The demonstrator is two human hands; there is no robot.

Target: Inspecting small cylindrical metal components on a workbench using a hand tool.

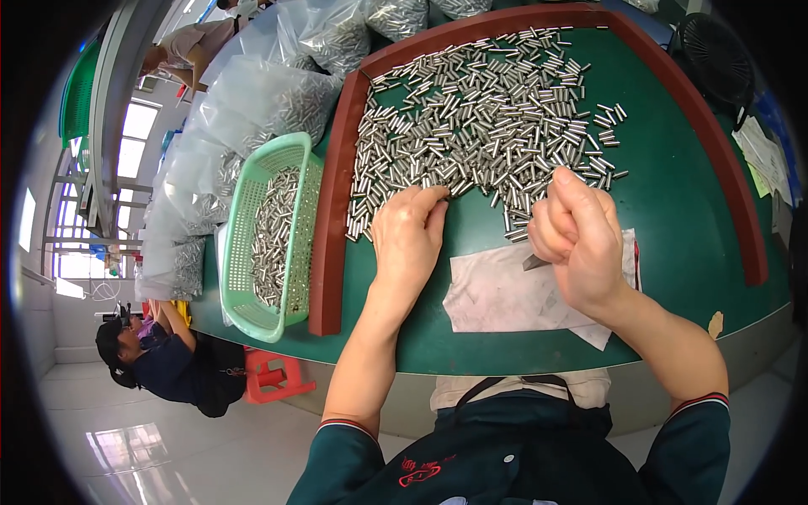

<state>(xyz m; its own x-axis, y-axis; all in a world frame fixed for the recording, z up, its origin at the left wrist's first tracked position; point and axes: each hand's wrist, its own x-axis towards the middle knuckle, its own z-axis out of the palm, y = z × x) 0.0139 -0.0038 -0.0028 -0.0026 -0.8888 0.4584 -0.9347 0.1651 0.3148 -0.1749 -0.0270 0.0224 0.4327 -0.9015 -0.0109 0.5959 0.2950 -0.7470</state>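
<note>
A wide spread of short, shiny metal pins lies on the green tabletop. My left hand rests at the near left edge of the pins, palm down. Its fingers bend over them, the fingertips touch the nearest ones, and the thumb stands apart from the index finger. Held above the table to the right, my right hand is closed in a fist with the thumb on top. From under its curled fingers a small grey metal end sticks out; the rest is hidden. Beneath that hand lies a stained whitish cloth.
A brown-red raised border frames the work surface. Left of it stands a light green plastic basket of pins. Clear bags of pins line the far left. A black fan is at far right. Another person sits left near a red stool.
</note>
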